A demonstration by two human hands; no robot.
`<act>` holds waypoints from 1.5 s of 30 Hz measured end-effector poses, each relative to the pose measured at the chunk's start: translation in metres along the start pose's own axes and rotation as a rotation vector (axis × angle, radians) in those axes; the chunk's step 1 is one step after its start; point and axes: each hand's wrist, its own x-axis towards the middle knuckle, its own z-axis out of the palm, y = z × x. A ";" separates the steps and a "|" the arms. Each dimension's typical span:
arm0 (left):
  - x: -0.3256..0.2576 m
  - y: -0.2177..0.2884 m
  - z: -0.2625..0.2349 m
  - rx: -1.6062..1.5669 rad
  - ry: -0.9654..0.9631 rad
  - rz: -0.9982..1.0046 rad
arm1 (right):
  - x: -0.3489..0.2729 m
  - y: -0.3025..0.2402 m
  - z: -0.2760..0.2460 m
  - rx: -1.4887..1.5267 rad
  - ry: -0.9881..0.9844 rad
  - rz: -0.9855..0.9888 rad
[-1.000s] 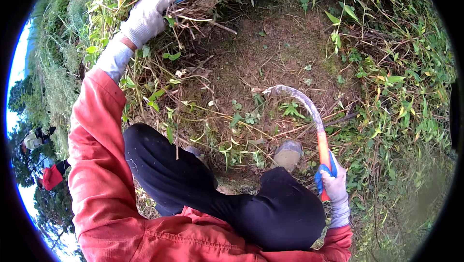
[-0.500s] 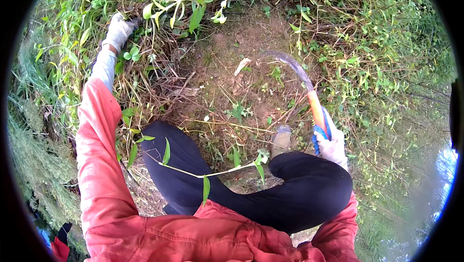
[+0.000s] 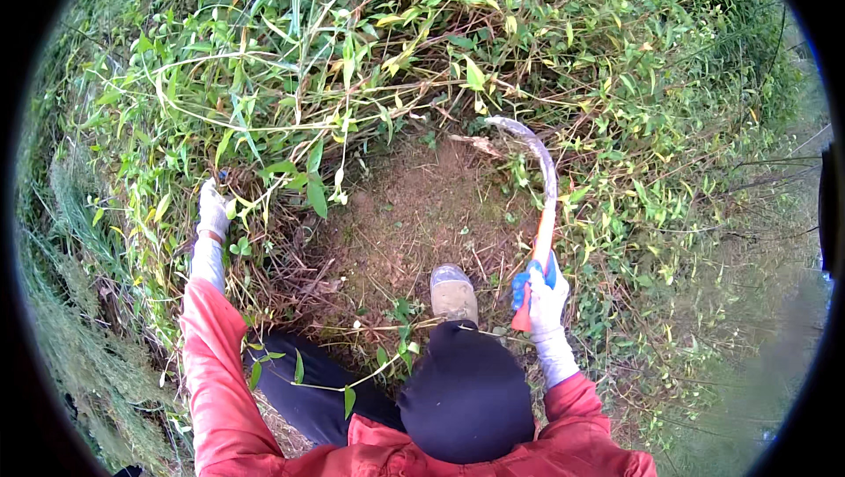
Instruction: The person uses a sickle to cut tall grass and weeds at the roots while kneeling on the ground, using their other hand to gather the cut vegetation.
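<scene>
My right hand [image 3: 547,297], in a white glove with blue on the palm side, is closed round the orange handle of a sickle [image 3: 547,179]. Its curved, soil-marked blade points up and bends left, the tip by the edge of the far weeds. Over on the left, my left hand [image 3: 213,210], in a pale glove, is closed on weeds [image 3: 264,179] at the side of the bare patch. Leaves and stems partly hide its fingers. Long stems arch across the growth beyond it.
Bare brown soil [image 3: 396,213] lies between my hands, with dry stalks [image 3: 308,279] along its left side. My boot [image 3: 453,294] stands at its near edge. One leafy stem [image 3: 348,386] lies across my dark trousers. Dense green weeds [image 3: 678,125] surround the patch.
The view has shifted, and more of the far weeds now shows. My boot is further onto the soil. The sickle's blade tip has gone from over bare soil to the far weeds.
</scene>
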 end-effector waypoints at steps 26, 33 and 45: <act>-0.062 0.182 0.287 2.275 0.074 0.903 | 0.143 0.021 0.196 0.007 -0.654 -0.292; -0.035 0.170 0.265 2.232 -0.061 0.042 | 0.087 0.055 -0.014 0.147 -0.524 0.189; -0.189 0.173 0.507 1.347 -1.186 1.161 | 0.180 -0.008 0.074 0.612 0.061 -0.115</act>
